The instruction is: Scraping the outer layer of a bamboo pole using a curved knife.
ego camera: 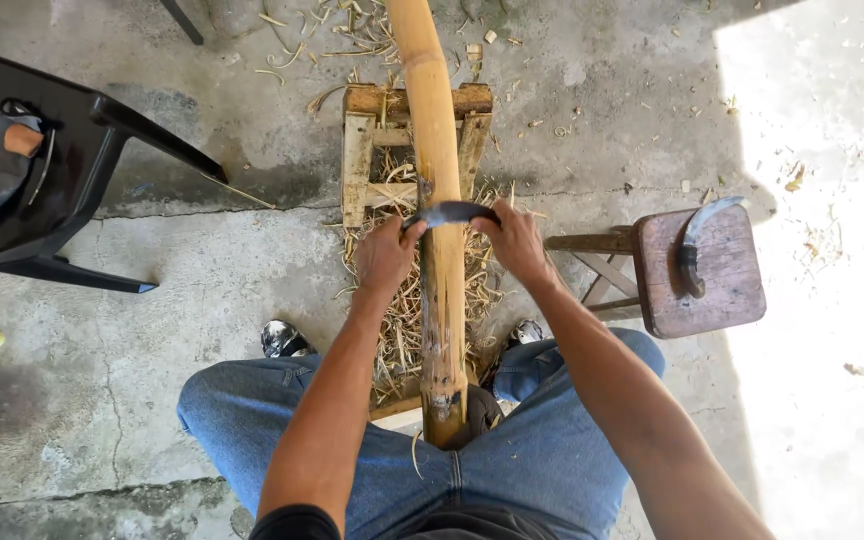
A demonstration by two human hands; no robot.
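Head view: The bamboo pole (441, 290) lies lengthwise between the seated person's knees, its far part resting on a low wooden frame (361, 150). The left hand (384, 256) and right hand (515, 240) each grip one end of a curved blade (449, 212), which lies across the pole. A sickle (697, 245) rests on the wooden stool (722, 290), near the right arm.

Both hands on a curved blade across a bamboo pole

Left hand (384, 255) and right hand (514, 240) grip the blade (449, 213) ends, set crosswise on the bamboo pole (439, 150) above a wooden stand (359, 150).
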